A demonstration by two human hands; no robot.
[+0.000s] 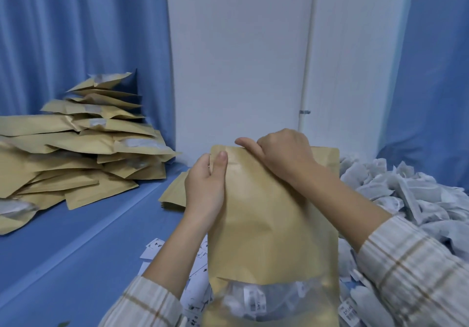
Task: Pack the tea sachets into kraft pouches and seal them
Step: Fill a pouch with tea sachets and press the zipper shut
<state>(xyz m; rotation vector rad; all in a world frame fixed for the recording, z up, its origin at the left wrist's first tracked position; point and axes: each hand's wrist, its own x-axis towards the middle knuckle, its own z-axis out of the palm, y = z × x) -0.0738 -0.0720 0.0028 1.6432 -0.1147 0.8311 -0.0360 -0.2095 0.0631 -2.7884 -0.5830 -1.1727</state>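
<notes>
An upright kraft pouch [274, 215] stands in front of me, with white tea sachets showing through its clear window [269, 298] near the bottom. My left hand [206, 187] pinches the pouch's top left corner, thumb on the front. My right hand [281, 154] pinches the top edge near the middle, thumb pressed along the strip. A heap of loose white tea sachets [411, 199] lies to the right.
A tall pile of filled kraft pouches [83, 149] sits at the left on the blue surface [76, 245]. A flat stack of empty pouches [173, 194] lies behind my left hand. Printed paper labels [154, 248] are scattered below. A white door and blue curtains stand behind.
</notes>
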